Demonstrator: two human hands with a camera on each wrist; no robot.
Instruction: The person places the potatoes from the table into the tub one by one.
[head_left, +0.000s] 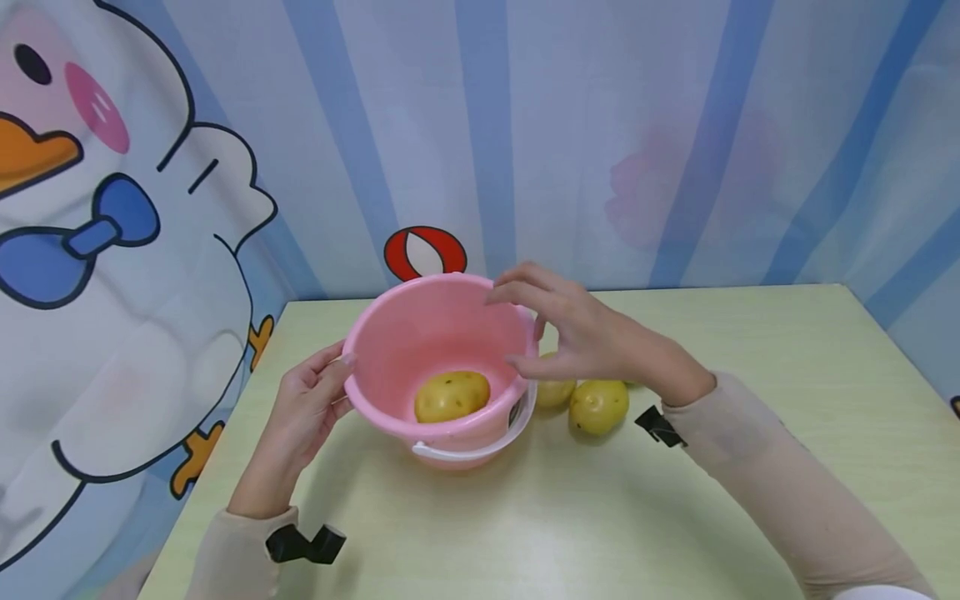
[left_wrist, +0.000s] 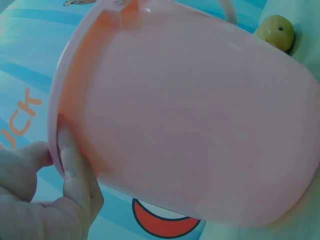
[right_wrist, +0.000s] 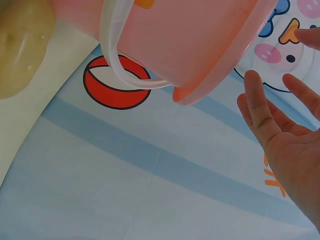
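Here, the pink bucket is over the table, its mouth facing the wearer, with one potato lying inside on its bottom. The white handle hangs down the bucket's near right side. Left of the bucket, the left hand pinches its rim between thumb and fingers. By its right rim, the right hand is spread, gripping nothing. More potatoes lie right of the bucket.

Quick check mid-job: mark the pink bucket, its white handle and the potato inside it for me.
Bucket [head_left: 442, 321]: head view, on the far inner wall.
Handle [head_left: 480, 453]: head view, on the lower curve of the band.
Potato [head_left: 452, 397]: head view, on its upper side.
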